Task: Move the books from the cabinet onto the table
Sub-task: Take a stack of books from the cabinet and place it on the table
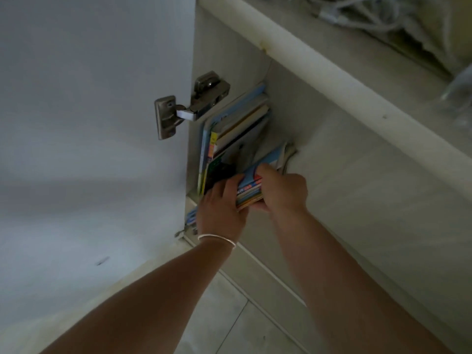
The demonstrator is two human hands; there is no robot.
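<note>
Inside the open cabinet, a row of books stands upright against the left wall of the lower shelf. A small bundle of thin books with blue and red covers leans away from that row. My left hand, with a thin bracelet at the wrist, presses on the bundle's left side. Around its right side and top edge, my right hand is closed. Both hands grip the bundle just inside the shelf's front edge.
The white cabinet door stands open on the left, held by a metal hinge. An upper shelf board carries cables and a bag. Pale floor tiles show below between my arms.
</note>
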